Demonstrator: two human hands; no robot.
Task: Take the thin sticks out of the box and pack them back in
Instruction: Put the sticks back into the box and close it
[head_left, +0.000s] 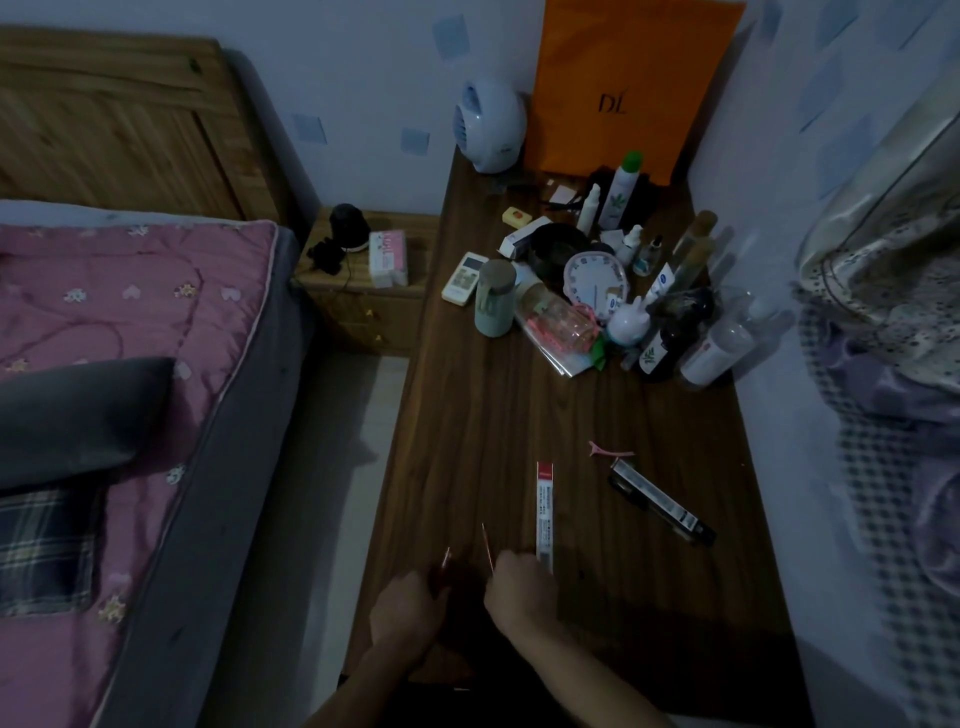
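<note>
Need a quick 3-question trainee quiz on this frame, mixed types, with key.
1. True or false: the slim white box with a red end lies flat on the dark wooden table.
2. What pokes up from the right hand? A) a thin reddish stick B) a spoon C) a key
3. Which lies further right on the table: the slim white box or the black-and-white long pack?

Key: 1 true; 2 A; 3 the black-and-white long pack.
</note>
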